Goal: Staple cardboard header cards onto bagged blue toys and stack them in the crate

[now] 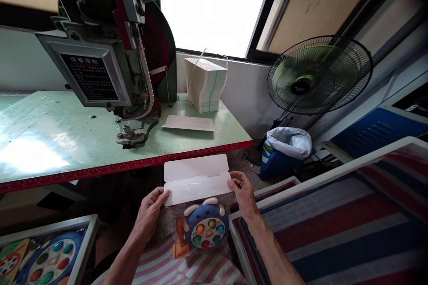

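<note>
A white card (196, 190) with a crease along its middle is stretched between my two hands. My left hand (151, 208) pinches its left edge, thumb on top. At the right edge, my right hand (243, 190) grips the card between thumb and fingers. Just under the card is a blue animal-shaped toy (206, 227) with colored round buttons and an orange base, seemingly inside clear plastic. It is over a pink-and-white striped cloth (163, 262) on my lap. Whether the plastic joins the card, I cannot tell.
A green stapling machine (133, 44) stands on a green table (83, 142) with a red edge. Another folded card (189, 123) and a stack of cards (207, 84) lie there. A tray (88, 236) holds similar toys. A fan (317, 75), bag-lined bin (284, 151) and striped-cloth-covered frame (334, 218) are right.
</note>
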The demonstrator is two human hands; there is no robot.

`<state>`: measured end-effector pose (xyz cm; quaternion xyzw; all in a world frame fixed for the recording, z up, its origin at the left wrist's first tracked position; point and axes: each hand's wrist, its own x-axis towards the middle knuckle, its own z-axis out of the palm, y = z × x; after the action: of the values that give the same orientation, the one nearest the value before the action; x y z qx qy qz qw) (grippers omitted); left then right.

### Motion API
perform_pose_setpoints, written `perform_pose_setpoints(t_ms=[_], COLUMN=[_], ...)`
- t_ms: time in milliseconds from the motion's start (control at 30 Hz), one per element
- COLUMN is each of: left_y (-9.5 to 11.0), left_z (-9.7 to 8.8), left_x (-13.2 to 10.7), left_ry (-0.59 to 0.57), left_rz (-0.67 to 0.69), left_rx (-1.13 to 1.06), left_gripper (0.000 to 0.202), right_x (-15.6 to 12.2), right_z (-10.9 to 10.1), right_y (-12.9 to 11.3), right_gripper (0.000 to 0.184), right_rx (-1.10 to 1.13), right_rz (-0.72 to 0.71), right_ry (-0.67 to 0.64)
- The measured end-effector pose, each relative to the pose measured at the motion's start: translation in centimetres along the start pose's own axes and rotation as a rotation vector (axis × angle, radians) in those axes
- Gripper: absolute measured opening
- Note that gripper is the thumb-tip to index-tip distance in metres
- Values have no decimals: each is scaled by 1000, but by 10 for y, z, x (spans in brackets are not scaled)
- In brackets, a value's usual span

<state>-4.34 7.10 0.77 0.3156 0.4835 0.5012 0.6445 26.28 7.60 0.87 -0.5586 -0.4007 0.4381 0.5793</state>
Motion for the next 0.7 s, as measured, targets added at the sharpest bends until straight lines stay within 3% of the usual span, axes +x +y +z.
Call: perform_pose_setpoints(t_ms=[167, 267, 533, 700], left_y=[7, 3, -5, -2], left_z=[-3, -3, -2, 1], left_x=[1, 0, 0, -1], left_ry=[-29, -19, -47, -14], left_rz=[-12, -6, 21, 48], left_rx=[4, -20, -68, -62], left_gripper=[63, 76, 42, 35], right_x=[5, 5, 2, 1], right_z=[-8, -12, -16, -21], right_y=[-5, -9, -12, -13], right_gripper=[58, 54, 13, 28], right_rx=[92, 137, 78, 7], right_rz=[97, 160, 207, 202], right_ry=[-173, -226, -201, -280])
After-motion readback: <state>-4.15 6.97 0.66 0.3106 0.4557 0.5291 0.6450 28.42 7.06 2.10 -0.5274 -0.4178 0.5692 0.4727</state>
